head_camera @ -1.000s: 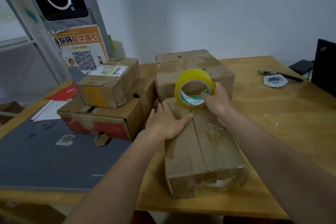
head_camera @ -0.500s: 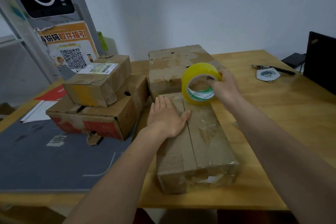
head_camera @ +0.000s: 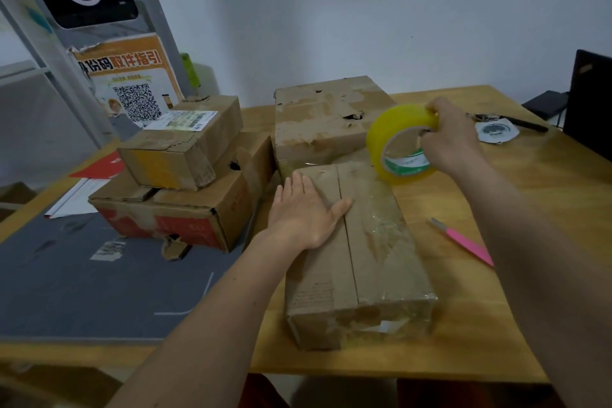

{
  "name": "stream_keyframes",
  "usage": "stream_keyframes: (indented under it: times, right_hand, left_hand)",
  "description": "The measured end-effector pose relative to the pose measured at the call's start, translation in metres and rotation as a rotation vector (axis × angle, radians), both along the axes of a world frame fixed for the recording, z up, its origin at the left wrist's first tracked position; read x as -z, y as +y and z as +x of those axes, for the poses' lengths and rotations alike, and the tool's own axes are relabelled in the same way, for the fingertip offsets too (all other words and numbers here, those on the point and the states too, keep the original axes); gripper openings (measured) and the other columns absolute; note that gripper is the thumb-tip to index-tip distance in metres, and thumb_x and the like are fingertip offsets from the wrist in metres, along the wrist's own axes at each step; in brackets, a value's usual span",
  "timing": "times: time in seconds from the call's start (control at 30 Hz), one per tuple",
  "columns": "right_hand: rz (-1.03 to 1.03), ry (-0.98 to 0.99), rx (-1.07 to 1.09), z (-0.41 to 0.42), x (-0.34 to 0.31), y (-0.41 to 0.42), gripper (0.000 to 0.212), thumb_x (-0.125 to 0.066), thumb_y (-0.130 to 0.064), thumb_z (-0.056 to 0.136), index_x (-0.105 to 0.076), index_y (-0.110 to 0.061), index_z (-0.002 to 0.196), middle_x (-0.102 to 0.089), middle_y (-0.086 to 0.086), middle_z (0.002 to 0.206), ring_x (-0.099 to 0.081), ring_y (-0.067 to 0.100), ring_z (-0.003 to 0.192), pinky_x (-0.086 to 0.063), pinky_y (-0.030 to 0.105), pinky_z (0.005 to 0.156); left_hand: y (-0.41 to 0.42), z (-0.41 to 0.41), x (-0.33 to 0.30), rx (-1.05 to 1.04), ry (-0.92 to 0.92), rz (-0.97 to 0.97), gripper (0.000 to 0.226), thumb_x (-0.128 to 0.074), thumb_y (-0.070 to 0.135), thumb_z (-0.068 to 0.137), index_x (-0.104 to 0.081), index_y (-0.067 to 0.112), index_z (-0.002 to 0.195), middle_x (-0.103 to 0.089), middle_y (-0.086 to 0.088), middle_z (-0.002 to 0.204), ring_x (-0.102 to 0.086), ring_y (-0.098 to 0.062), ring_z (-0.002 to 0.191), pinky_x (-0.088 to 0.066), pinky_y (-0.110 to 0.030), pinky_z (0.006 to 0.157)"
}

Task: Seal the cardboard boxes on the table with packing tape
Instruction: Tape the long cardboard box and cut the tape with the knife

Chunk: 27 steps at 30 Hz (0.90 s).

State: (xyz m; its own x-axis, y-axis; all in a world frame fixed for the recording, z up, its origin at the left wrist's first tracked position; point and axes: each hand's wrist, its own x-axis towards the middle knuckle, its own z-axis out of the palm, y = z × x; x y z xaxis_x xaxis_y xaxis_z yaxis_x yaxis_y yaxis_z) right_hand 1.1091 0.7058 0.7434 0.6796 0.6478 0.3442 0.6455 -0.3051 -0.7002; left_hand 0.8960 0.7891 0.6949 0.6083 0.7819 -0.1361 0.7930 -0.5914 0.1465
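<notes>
A long flat cardboard box (head_camera: 361,262) lies in front of me on the wooden table (head_camera: 463,325), its top flaps meeting along a centre seam, with old clear tape on its right half. My left hand (head_camera: 306,209) presses flat on the box's far left part, fingers straight. My right hand (head_camera: 452,137) grips a yellow roll of packing tape (head_camera: 397,142), held just above the box's far right corner. A bigger box (head_camera: 326,116) stands behind it. Two stacked boxes, the small upper box (head_camera: 185,146) and the red-printed lower box (head_camera: 175,209), sit to the left.
A pink-handled cutter (head_camera: 463,242) lies on the table right of the near box. A grey mat (head_camera: 82,281) covers the left side. Far right are a round white tape core (head_camera: 495,131), a black pen (head_camera: 526,124) and a dark laptop (head_camera: 592,109). A QR poster (head_camera: 132,86) leans behind the stack.
My right hand has carried the tape roll to the right, from over the box's far middle to its far right corner. My left hand stays flat on the box.
</notes>
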Motion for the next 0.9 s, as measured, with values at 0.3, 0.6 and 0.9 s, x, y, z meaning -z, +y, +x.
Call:
stream_keyframes:
  times: [0.3,0.6,0.9]
  right_hand:
    - [-0.069,-0.078,-0.006,0.012,0.010,-0.010,0.036,-0.047,0.008,0.086,-0.047,-0.015,0.114,-0.051,0.009,0.095,-0.048,0.031,0.086,-0.035,0.035,0.065]
    - [-0.124,-0.060,-0.029,0.029,0.032,-0.023,0.043,-0.042,0.015,0.085,-0.047,-0.010,0.120,-0.048,0.014,0.103,-0.047,0.033,0.089,-0.035,0.037,0.064]
    - [-0.109,0.008,-0.019,0.032,0.054,-0.020,0.046,-0.041,0.019,0.079,-0.048,-0.013,0.112,-0.050,0.016,0.099,-0.049,0.033,0.090,-0.031,0.033,0.063]
  left_hand:
    - [-0.003,0.001,-0.002,-0.005,-0.003,-0.005,0.102,-0.019,0.078,0.091,0.010,0.005,0.156,0.015,-0.012,0.165,0.008,-0.024,0.153,0.003,-0.040,0.124]
    - [-0.002,-0.001,0.001,0.010,-0.022,-0.020,0.103,-0.018,0.078,0.090,0.011,0.005,0.156,0.015,-0.011,0.165,0.010,-0.024,0.153,0.003,-0.038,0.124]
    - [-0.004,0.010,-0.014,0.341,-0.018,-0.013,0.089,-0.012,0.080,0.086,0.002,0.030,0.158,0.007,0.005,0.166,0.010,-0.011,0.152,0.005,-0.038,0.123]
